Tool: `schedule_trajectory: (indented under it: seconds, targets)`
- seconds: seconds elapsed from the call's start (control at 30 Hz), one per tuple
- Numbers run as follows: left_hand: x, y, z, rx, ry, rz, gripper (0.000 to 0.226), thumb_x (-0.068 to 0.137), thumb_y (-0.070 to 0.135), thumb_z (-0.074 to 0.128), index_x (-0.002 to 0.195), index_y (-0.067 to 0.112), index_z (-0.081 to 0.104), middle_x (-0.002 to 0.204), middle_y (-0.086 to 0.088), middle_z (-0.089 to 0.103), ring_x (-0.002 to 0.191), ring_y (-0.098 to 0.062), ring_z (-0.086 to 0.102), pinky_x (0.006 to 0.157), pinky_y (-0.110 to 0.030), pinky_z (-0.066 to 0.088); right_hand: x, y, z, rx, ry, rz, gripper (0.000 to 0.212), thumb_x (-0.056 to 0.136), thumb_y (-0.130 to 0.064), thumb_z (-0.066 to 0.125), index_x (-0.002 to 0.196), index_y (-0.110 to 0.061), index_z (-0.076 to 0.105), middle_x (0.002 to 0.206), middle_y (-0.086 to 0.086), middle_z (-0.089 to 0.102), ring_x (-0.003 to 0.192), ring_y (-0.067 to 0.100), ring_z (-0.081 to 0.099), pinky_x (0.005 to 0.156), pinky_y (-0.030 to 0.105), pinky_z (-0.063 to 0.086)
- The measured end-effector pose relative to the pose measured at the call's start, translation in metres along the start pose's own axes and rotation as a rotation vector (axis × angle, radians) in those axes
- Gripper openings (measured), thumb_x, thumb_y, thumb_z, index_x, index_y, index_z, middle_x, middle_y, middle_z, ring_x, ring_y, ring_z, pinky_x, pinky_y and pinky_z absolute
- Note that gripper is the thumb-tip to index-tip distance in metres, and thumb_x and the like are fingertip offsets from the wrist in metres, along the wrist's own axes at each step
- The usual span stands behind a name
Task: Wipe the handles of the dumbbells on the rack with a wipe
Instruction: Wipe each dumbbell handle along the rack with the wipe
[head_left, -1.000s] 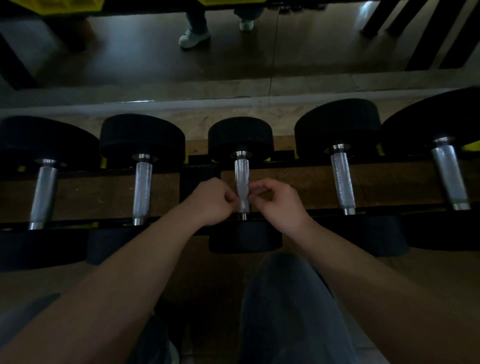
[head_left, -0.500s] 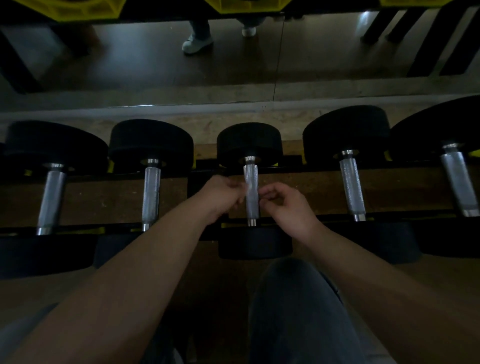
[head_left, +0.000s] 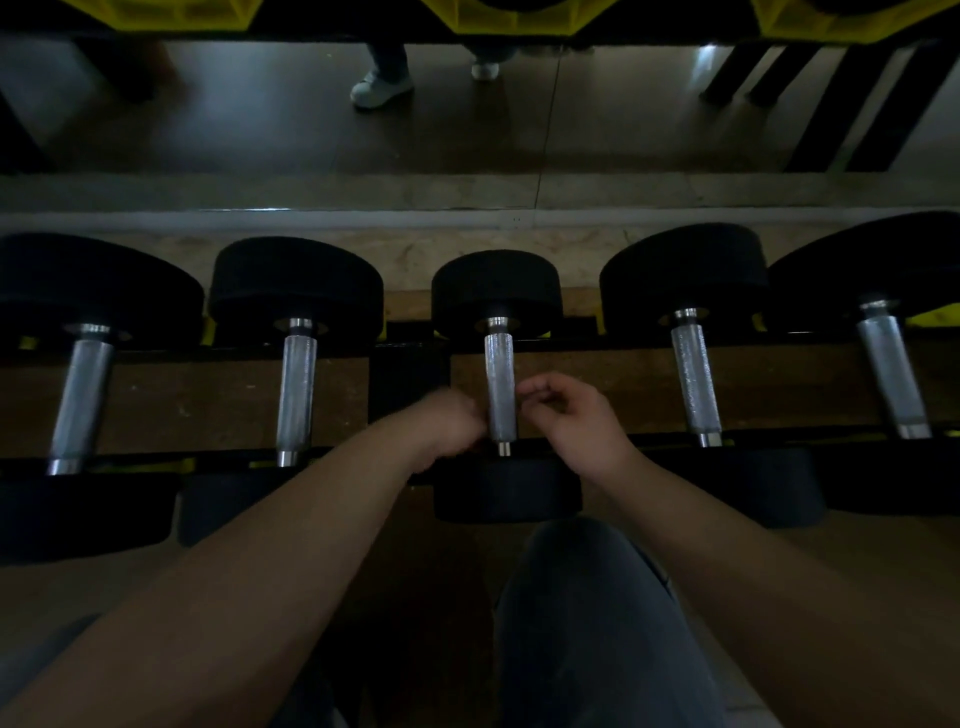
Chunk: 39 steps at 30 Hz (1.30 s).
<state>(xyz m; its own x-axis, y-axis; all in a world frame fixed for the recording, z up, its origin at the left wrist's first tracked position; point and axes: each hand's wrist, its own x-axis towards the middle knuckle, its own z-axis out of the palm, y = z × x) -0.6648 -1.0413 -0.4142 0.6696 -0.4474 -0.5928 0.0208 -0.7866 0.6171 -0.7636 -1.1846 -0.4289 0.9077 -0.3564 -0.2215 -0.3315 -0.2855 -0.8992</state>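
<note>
Touching the stiff, knurled, probably non-slip handle (head_left: 500, 384) of the mid-frame dumbbell (head_left: 496, 291), the left hand (head_left: 451, 427) is curling, grip unreadable, while the right hand (head_left: 577, 422) is hovering alongside, grip slack.

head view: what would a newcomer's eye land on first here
Two bare forearms fill the bottom of the view, with the left hand and right hand flanking the knurled centre handle. That handle belongs to the middle one of five black-ended dumbbells lined up across the rack. No wipe shows in the dim light; white shoes appear at the top.
</note>
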Motion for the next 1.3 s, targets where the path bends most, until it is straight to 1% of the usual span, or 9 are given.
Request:
schedule_trajectory:
  seconds: [0.1, 0.3, 0.4, 0.53, 0.73, 0.93, 1.07, 1.17, 1.3]
  targets:
    - [0.0, -0.005, -0.002, 0.192, -0.101, 0.011, 0.022, 0.097, 0.016, 0.058, 0.116, 0.011, 0.068, 0.098, 0.001, 0.065, 0.083, -0.014, 0.061, 0.071, -0.027, 0.051, 0.0, -0.001, -0.001, -0.001, -0.009, 0.002, 0.015, 0.095, -0.016, 0.063, 0.106, -0.026, 0.069, 0.102, -0.007, 0.066, 0.101, 0.007, 0.063, 0.09, 0.027, 0.049]
    - [0.029, 0.002, -0.022, -0.804, -0.044, 0.045, 0.026, 0.097, 0.002, 0.059, 0.122, -0.003, 0.062, 0.11, -0.019, 0.071, 0.084, -0.018, 0.071, 0.067, -0.023, 0.061, 0.003, -0.001, 0.0, 0.014, -0.021, 0.016, 0.014, 0.094, -0.015, 0.064, 0.102, -0.026, 0.068, 0.099, -0.005, 0.066, 0.097, 0.01, 0.063, 0.086, 0.027, 0.049]
    - [0.024, -0.001, -0.025, -0.608, -0.097, 0.057, 0.024, 0.098, 0.011, 0.061, 0.121, 0.003, 0.066, 0.113, -0.017, 0.072, 0.095, -0.021, 0.072, 0.078, -0.026, 0.061, 0.004, -0.001, 0.001, 0.042, -0.03, 0.027, 0.014, 0.094, -0.015, 0.064, 0.098, -0.027, 0.067, 0.097, -0.006, 0.066, 0.096, 0.01, 0.063, 0.084, 0.026, 0.048]
    - [0.009, -0.013, -0.028, 0.227, -0.31, 0.072, 0.021, 0.097, 0.028, 0.063, 0.115, 0.021, 0.07, 0.108, -0.001, 0.07, 0.1, -0.017, 0.066, 0.083, -0.03, 0.057, 0.004, 0.0, 0.002, 0.05, -0.027, 0.019, 0.012, 0.094, -0.014, 0.065, 0.1, -0.023, 0.067, 0.098, -0.005, 0.067, 0.096, 0.01, 0.064, 0.082, 0.024, 0.046]
    - [0.023, -0.009, -0.025, -0.558, -0.104, 0.077, 0.011, 0.096, 0.014, 0.063, 0.106, 0.014, 0.068, 0.102, -0.007, 0.073, 0.096, -0.016, 0.069, 0.086, -0.028, 0.056, 0.005, 0.0, 0.001, 0.059, -0.049, 0.029, 0.013, 0.095, -0.012, 0.063, 0.106, -0.017, 0.067, 0.102, 0.001, 0.068, 0.098, 0.014, 0.064, 0.082, 0.025, 0.047]
    - [0.02, -0.024, -0.026, -0.003, -0.362, 0.024, 0.017, 0.094, 0.02, 0.066, 0.11, 0.015, 0.072, 0.111, -0.009, 0.073, 0.107, -0.025, 0.069, 0.098, -0.043, 0.055, 0.002, 0.001, 0.0, 0.054, -0.041, 0.038, 0.014, 0.095, -0.014, 0.064, 0.107, -0.02, 0.069, 0.104, -0.002, 0.068, 0.101, 0.011, 0.064, 0.087, 0.026, 0.049]
    - [0.029, -0.015, -0.019, -0.375, -0.225, 0.048, 0.015, 0.096, 0.006, 0.061, 0.109, 0.006, 0.068, 0.108, -0.016, 0.072, 0.095, -0.021, 0.07, 0.081, -0.027, 0.059, -0.001, 0.001, -0.003, 0.036, -0.043, 0.051, 0.015, 0.096, -0.016, 0.063, 0.109, -0.022, 0.07, 0.107, -0.003, 0.067, 0.102, 0.01, 0.063, 0.089, 0.027, 0.049]
    - [0.037, -0.006, -0.019, -0.7, -0.07, 0.115, 0.012, 0.099, 0.006, 0.058, 0.106, 0.008, 0.067, 0.11, -0.017, 0.07, 0.096, -0.021, 0.068, 0.089, -0.03, 0.055, -0.002, 0.002, -0.003, 0.045, -0.02, 0.067, 0.014, 0.096, -0.017, 0.064, 0.104, -0.026, 0.07, 0.104, -0.006, 0.067, 0.099, 0.009, 0.063, 0.08, 0.022, 0.045]
    - [0.036, -0.015, -0.03, -0.483, -0.249, 0.081, 0.022, 0.098, 0.013, 0.061, 0.119, 0.009, 0.067, 0.115, -0.013, 0.072, 0.105, -0.02, 0.07, 0.087, -0.029, 0.057, -0.002, 0.001, -0.003, 0.059, -0.016, 0.074, 0.015, 0.096, -0.017, 0.065, 0.099, -0.031, 0.069, 0.103, -0.008, 0.068, 0.098, 0.005, 0.062, 0.079, 0.022, 0.043]
